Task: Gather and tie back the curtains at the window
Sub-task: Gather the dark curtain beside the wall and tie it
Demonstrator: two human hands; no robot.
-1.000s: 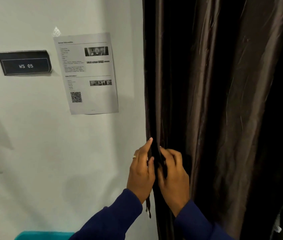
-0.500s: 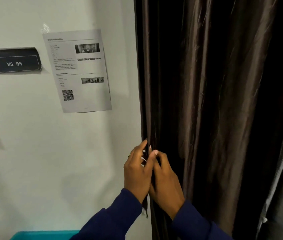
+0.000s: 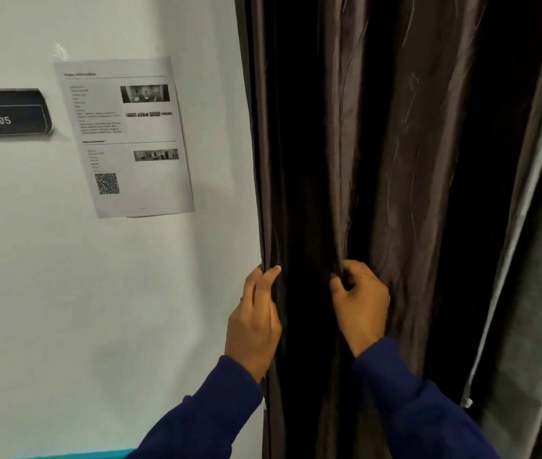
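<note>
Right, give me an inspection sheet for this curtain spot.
Surface: white wall, bare below the notices.
Job's things: dark brown curtain hanging in folds, not tied; no tieback seen.
Clutter: nothing seen.
Grippers: left hand grips the curtain's wall-side edge; right hand clutches a fold further in.
Cables: nothing seen.
Surroundings: printed sheet with QR code, black plate reading WS 05, grey curtain at right.

White wall with a sign and a taped notice

A dark nameplate (image 3: 3,114) reading "WS 05" sits at the left edge of the white wall (image 3: 97,293); just right of it hangs a tilted printed sheet (image 3: 124,135) with small photos and a QR code. A teal strip (image 3: 81,454) shows at bottom left.
</note>
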